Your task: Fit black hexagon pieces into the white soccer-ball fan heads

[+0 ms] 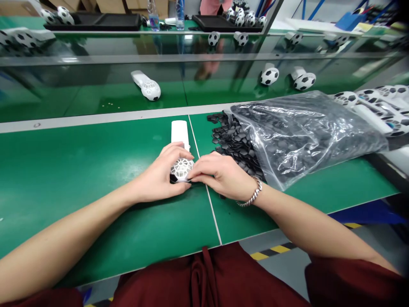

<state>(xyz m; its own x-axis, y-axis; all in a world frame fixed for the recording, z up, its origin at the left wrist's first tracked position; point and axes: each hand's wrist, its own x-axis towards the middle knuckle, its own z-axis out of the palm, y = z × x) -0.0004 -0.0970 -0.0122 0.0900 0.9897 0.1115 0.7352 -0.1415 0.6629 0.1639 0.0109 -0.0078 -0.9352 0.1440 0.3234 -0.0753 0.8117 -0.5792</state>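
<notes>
A white handheld fan with a round, football-style grille head lies on the green table, its handle pointing away from me. My left hand is wrapped round the left side of the head, thumb at the near edge and fingers over the far edge. At the head's lower right, my right hand pinches a small black piece against the grille; the fingertips mostly hide it. Black shows at the grille's lower left, while its top openings look white. Just right of my right hand, many loose black pieces spill from a clear plastic bag.
Beyond the table edge runs a shiny green conveyor belt carrying a white fan and several black-and-white ball fans. More ball fans are piled at the right. Black trays and bottles stand at the back, near a person in pink.
</notes>
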